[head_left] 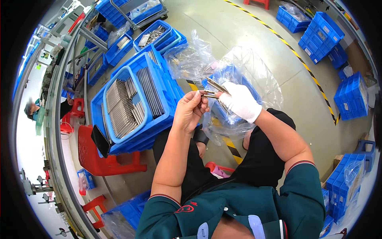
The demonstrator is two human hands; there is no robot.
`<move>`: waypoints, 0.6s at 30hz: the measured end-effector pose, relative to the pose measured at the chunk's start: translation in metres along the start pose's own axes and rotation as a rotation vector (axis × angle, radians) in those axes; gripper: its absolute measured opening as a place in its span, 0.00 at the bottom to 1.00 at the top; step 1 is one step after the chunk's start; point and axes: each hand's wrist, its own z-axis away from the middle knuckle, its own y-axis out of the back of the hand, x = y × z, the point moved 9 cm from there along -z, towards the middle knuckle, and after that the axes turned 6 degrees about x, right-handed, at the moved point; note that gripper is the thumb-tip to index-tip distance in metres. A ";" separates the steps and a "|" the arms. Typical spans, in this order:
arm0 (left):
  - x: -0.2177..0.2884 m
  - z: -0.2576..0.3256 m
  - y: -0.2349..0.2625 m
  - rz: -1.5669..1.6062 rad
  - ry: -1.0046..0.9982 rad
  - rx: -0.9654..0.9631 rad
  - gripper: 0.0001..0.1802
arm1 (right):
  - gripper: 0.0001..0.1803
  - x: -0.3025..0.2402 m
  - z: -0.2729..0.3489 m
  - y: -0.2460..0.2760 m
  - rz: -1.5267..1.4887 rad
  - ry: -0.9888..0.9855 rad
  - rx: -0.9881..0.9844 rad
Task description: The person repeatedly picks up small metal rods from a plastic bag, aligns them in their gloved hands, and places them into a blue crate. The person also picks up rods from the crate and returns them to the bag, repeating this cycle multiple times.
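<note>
My right hand [240,101], in a white glove, grips a small bundle of thin metal rods [215,85] that stick out toward the upper left. My bare left hand [190,110] pinches the end of one rod [206,93] right beside the glove. Both hands are held over my lap, above a blue crate lined with a clear plastic bag [254,71]. To the left stands a blue crate [163,85] holding an inner blue basket [128,104] filled with several rows of similar metal rods.
A red stool [101,161] carries the stacked blue crates on the left. More blue crates [322,34] stand on the concrete floor at the top right and along the right edge. A yellow-black floor stripe [296,53] runs diagonally. Another person [32,109] sits far left by a conveyor line.
</note>
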 end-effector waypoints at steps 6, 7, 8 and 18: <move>-0.007 -0.004 0.003 0.080 0.014 -0.061 0.06 | 0.13 -0.002 0.001 -0.002 -0.028 -0.010 -0.027; -0.008 -0.005 0.004 0.086 0.009 -0.062 0.05 | 0.13 -0.002 0.002 -0.002 -0.037 -0.018 -0.029; -0.008 -0.005 0.004 0.088 0.003 -0.057 0.05 | 0.13 -0.002 0.001 -0.002 -0.027 -0.013 -0.017; -0.011 -0.001 -0.006 0.229 0.075 -0.129 0.05 | 0.13 -0.007 0.003 0.000 -0.060 0.014 0.016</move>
